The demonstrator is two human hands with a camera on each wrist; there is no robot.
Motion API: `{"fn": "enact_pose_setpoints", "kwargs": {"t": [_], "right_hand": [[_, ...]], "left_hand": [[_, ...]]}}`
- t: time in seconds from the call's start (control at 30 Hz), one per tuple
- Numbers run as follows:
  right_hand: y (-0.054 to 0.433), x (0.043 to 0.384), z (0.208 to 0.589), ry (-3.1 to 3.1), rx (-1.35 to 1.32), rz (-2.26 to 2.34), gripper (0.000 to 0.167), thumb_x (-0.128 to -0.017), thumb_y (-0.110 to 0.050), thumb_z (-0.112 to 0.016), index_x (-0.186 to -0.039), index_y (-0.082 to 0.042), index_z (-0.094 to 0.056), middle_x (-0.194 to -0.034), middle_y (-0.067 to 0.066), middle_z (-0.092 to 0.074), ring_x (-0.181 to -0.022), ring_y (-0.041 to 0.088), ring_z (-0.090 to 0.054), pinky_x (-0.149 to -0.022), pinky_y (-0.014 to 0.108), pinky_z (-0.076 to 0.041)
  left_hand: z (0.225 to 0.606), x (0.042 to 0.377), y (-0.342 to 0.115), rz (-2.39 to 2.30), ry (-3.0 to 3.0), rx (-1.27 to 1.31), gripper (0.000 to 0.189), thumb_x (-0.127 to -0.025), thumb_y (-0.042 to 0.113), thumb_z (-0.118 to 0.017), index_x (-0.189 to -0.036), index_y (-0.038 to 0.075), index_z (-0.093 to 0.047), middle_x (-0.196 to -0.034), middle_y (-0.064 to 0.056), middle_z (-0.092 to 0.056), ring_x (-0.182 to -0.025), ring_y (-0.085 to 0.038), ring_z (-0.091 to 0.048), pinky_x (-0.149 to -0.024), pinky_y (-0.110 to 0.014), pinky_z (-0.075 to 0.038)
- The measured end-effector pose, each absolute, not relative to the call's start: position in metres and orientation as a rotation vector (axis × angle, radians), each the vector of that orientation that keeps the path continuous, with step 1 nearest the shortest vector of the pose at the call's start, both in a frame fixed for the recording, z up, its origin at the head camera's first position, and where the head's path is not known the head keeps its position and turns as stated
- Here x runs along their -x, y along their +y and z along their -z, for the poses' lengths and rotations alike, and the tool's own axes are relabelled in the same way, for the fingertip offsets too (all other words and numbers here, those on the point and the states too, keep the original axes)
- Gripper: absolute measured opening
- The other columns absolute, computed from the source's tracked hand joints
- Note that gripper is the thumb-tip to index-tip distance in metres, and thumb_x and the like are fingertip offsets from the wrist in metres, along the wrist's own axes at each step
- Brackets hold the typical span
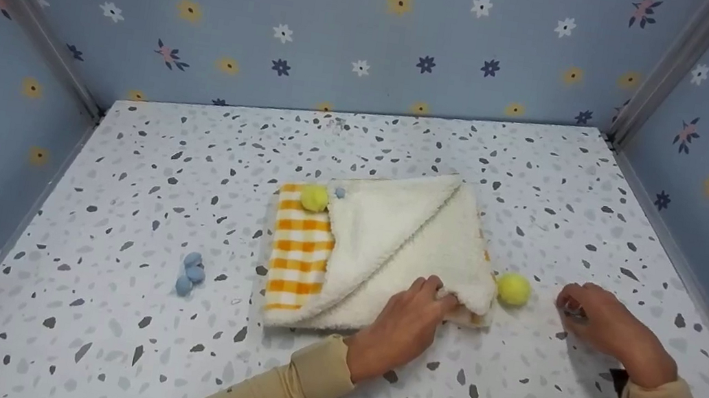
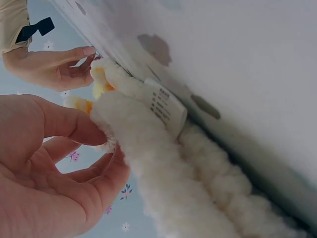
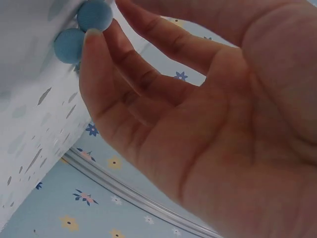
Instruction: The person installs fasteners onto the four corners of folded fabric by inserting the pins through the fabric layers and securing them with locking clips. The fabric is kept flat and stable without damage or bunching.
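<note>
Soft, light-looking blanket (image 1: 384, 231), left hand (image 1: 403, 324) pinching its edge sensibly; right hand (image 1: 610, 329) at 2 blue balls (image 3: 95, 16), grip unclear from here.

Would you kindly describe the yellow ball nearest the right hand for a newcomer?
On the speckled table lies a folded fleecy blanket. The yellow ball sits between its right edge and the right hand. Unlike the other yellow ball, on checked fabric, it rests beside the blanket.

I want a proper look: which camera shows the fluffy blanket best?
The head view, which shows the blanket nearly whole from above. The left wrist view shows only part, close up, with its label; the right wrist view shows none.
</note>
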State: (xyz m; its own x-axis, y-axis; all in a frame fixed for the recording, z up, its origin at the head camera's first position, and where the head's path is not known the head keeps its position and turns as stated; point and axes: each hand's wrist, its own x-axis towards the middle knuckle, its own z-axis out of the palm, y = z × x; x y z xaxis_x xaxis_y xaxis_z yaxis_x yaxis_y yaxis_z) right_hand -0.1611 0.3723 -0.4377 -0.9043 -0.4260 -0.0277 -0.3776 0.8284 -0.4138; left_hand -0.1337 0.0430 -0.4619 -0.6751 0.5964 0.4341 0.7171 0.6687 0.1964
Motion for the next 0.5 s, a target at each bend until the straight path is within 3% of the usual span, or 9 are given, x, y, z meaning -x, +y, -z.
{"fn": "enact_pose_setpoints", "kwargs": {"t": [0.2, 0.5], "right_hand": [[0.3737, 0.1647, 0.4375, 2.848, 0.623, 0.633, 0.019, -0.082, 0.016, -0.066, -0.093, 0.002, -0.064, -0.089, 0.011, -0.065, -0.084, 0.032, -0.063, -0.075, 0.047, -0.053], [0.3715, 0.1632, 0.4367, 2.929, 0.726, 0.670, 0.022, -0.082, 0.017, -0.067, -0.088, -0.004, -0.067, -0.085, 0.001, -0.067, -0.080, 0.023, -0.064, -0.071, 0.039, -0.053]], "left_hand": [[0.4627, 0.1349, 0.0433, 0.498, -2.510, 1.038, 0.019, -0.093, -0.005, -0.061, -0.107, 0.008, -0.065, -0.098, -0.008, -0.059, -0.082, -0.021, -0.058, -0.061, -0.026, -0.052], [0.4626, 0.1356, 0.0435, 0.517, -2.511, 1.033, 0.016, -0.093, -0.006, -0.061, -0.102, 0.007, -0.063, -0.092, -0.007, -0.057, -0.075, -0.019, -0.055, -0.057, -0.024, -0.048]]}}
